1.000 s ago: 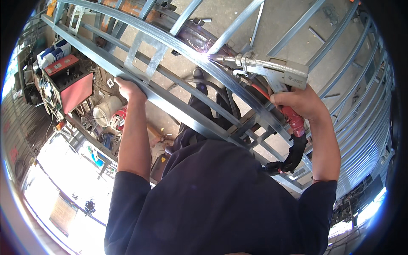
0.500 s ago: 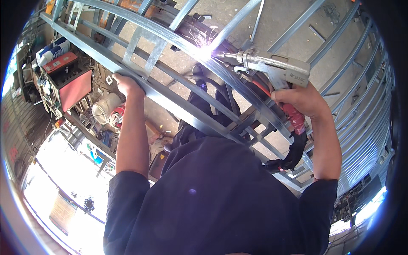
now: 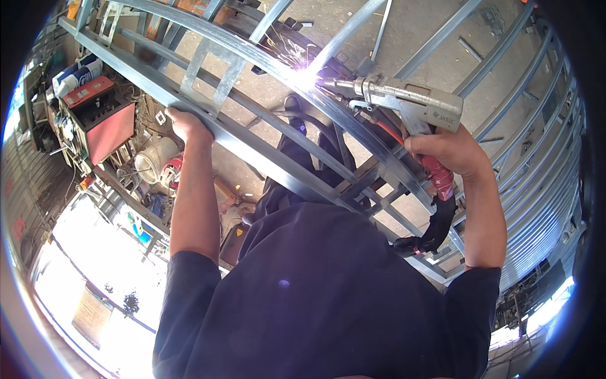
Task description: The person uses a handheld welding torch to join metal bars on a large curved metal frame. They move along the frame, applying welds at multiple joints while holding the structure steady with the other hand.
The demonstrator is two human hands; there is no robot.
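Note:
My right hand point(image 3: 448, 149) is wrapped round the grip of a grey welding gun point(image 3: 410, 98), whose red-taped handle runs into a black cable point(image 3: 439, 224). The nozzle points left at a joint between a curved metal rail point(image 3: 252, 52) and a slanting crossbar point(image 3: 350, 33). A bright arc glows there, throwing sparks and hiding the joint itself. On the left, my left hand point(image 3: 187, 126) is closed over a wide square metal tube point(image 3: 252, 151) of the same frame. Its fingers go out of sight under the tube.
A red machine point(image 3: 110, 129) stands at the left beside a whitish bucket point(image 3: 151, 159). Many parallel metal bars point(image 3: 499, 50) curve away at the right. My legs and a shoe point(image 3: 293, 104) show through the frame. Small metal scraps point(image 3: 470, 49) lie on the floor.
The arc stays at the same joint, with its sparks now spreading more to the upper left. The gun has shifted very slightly right. My left hand keeps its hold.

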